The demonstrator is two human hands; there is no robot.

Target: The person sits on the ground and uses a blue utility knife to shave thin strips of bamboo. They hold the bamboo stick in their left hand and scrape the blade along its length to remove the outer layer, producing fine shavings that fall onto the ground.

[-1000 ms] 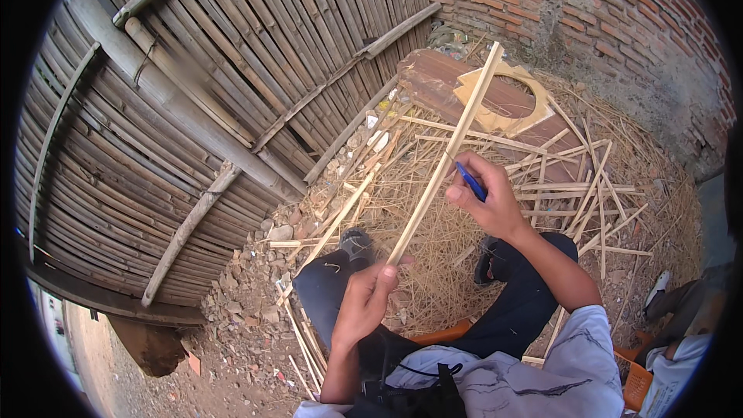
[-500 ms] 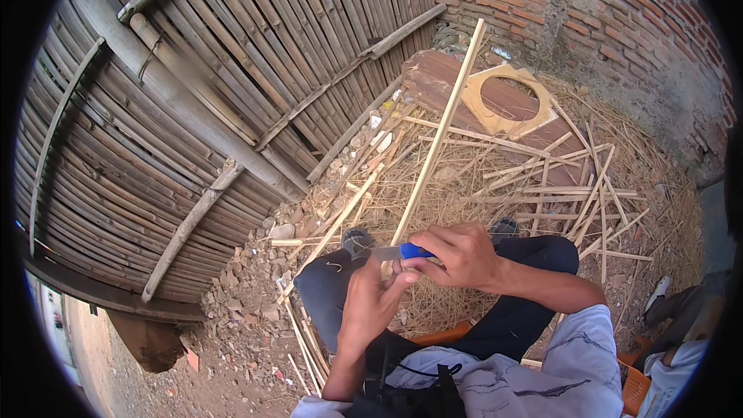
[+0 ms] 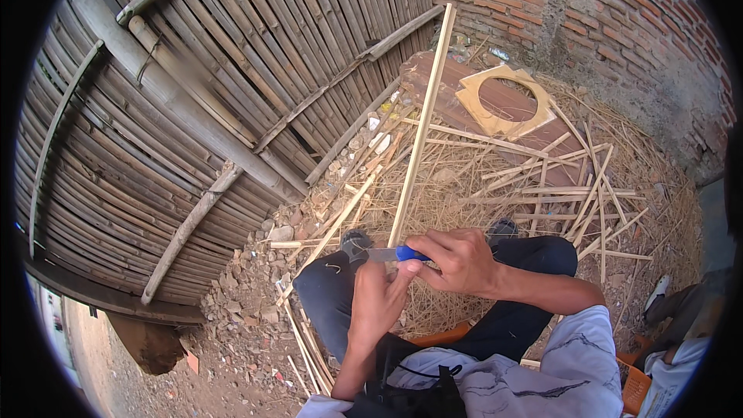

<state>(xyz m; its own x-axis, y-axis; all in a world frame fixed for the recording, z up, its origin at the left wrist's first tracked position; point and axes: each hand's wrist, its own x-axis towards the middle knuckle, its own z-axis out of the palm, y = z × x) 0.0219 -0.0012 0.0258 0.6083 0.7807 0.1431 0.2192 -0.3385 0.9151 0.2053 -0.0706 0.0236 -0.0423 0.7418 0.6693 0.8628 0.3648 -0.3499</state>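
A long pale bamboo strip [image 3: 422, 128] points away from me, its near end between my two hands. My left hand [image 3: 374, 300] is closed around that near end, thumb pressed up beside the blade. In my right hand [image 3: 462, 265] is a knife [image 3: 409, 253] with a blue handle, its short metal blade pointing left across the strip. The two hands nearly touch above my bent legs. My fingers partly hide the spot where blade and strip meet.
Several cut bamboo strips [image 3: 559, 192] lie scattered over straw-like shavings [image 3: 457, 193]. Behind them, a yellowish board with a round hole [image 3: 486, 118] rests on a brown panel [image 3: 428, 81]. A bamboo wall [image 3: 209, 85] rises at left, a brick wall [image 3: 619, 23] at back right. Another person's leg [image 3: 673, 302] shows at right.
The strip's far end has swung left and slightly up. My left hand has shifted a little to the right, and the knife has moved slightly left.
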